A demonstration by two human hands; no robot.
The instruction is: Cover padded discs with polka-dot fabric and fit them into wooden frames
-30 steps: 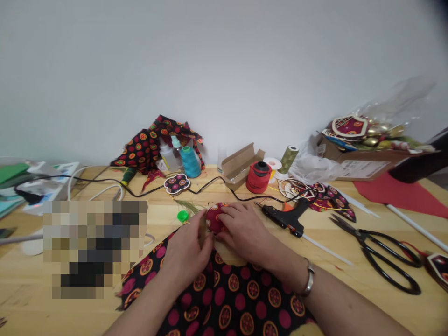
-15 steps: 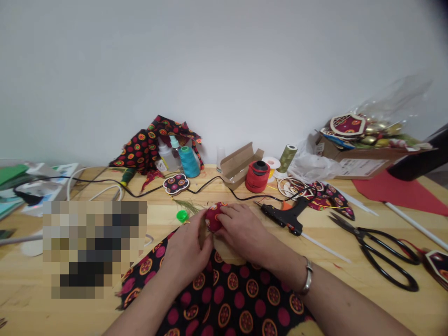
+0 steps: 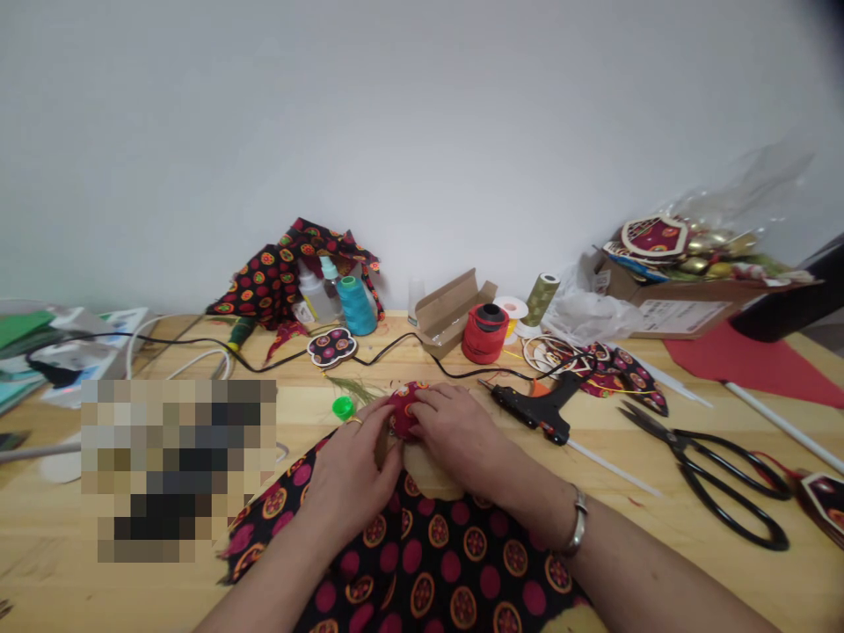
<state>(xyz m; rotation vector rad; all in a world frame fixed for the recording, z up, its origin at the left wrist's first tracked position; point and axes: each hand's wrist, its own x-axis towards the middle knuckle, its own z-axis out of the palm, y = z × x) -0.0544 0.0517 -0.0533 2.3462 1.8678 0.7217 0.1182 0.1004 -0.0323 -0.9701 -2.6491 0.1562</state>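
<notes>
Between my two hands is a small rounded piece covered in red patterned fabric (image 3: 404, 410). My left hand (image 3: 356, 462) grips its left side, thumb bent toward me. From the right, my right hand (image 3: 458, 435) closes its fingers over the same piece; its fingertips are partly hidden. Beneath my wrists spreads a black cloth with red and orange circles (image 3: 435, 563). A pale flat piece (image 3: 428, 470) shows under my right hand. Just beyond my left hand sits a green cap (image 3: 343, 407). A black glue gun (image 3: 541, 406) lies to the right of my right hand.
Black-handled scissors (image 3: 699, 466) lie at the right. Behind stand a red thread spool (image 3: 486, 334), a teal thread cone (image 3: 357, 305), an open cardboard box (image 3: 452, 312) and a flower-shaped patch (image 3: 331, 347). A black cable (image 3: 283, 360) crosses the table. A blurred-out area covers the left.
Both hands stay around the red fabric-covered piece, with only a slight shift of the left fingers. Nothing else has visibly moved.
</notes>
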